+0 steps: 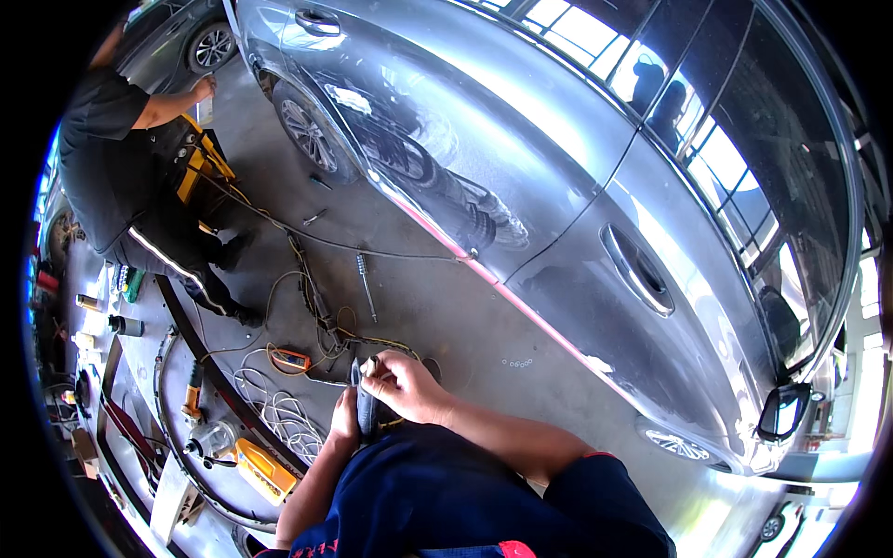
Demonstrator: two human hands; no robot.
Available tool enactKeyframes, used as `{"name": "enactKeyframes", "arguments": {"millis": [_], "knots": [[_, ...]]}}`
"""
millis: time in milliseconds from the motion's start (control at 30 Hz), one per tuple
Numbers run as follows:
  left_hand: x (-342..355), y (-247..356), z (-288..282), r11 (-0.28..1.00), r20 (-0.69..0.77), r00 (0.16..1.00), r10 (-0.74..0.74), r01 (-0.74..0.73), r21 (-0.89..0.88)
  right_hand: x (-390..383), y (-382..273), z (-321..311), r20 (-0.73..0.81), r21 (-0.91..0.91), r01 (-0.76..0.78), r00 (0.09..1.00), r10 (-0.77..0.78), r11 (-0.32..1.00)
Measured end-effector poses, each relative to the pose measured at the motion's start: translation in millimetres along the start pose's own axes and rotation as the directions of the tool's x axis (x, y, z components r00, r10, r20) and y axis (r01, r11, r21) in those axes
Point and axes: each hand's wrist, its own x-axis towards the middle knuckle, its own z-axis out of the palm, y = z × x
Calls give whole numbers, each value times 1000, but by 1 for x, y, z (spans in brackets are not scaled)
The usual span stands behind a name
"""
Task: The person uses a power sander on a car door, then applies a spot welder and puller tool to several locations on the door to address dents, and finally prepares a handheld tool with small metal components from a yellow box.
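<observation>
Close in front of my body, my left hand (345, 419) is wrapped round a dark, upright, rod-shaped tool (368, 415); its exact kind is not clear. My right hand (407, 386) is closed at the tool's upper end, thumb and fingers pinching a small pale metallic piece (370, 366). Whether that piece is fixed to the tool cannot be made out. Ahead and to the right stands a grey car (567, 177). Dull, scuffed patches mark its rear side panel, and a pink strip (433, 226) runs along its lower edge.
A co-worker in dark clothes (116, 177) stands at the far left beside a yellow-and-black machine (200, 172). A cable (372, 252) stretches to the car's side. Coiled wires (274, 409), an orange meter (289, 358), a screwdriver-like rod (367, 288) and a yellow case (264, 471) lie on the floor.
</observation>
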Motion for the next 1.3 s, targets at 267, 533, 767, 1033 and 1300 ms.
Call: {"name": "enactKeyframes", "arguments": {"millis": [267,533,767,1033,1300], "knots": [[-47,17,20,998,-167,985,-38,28,-61,7,1,1,112,-304,32,994,2,952],[-71,-16,-38,940,-5,999,46,-45,-339,25,-18,71,367,-279,123,930,-12,952],[-85,-21,-68,995,283,958,47,-21,-94,24,-37,113,795,-136,307,602,-82,942],[-135,-71,-141,935,106,994,-12,49,-352,23,-11,246,804,-360,219,566,182,907],[-172,-212,-197,781,-189,981,-38,-89,-619,57,105,401,754,-272,-410,471,457,871]]}}
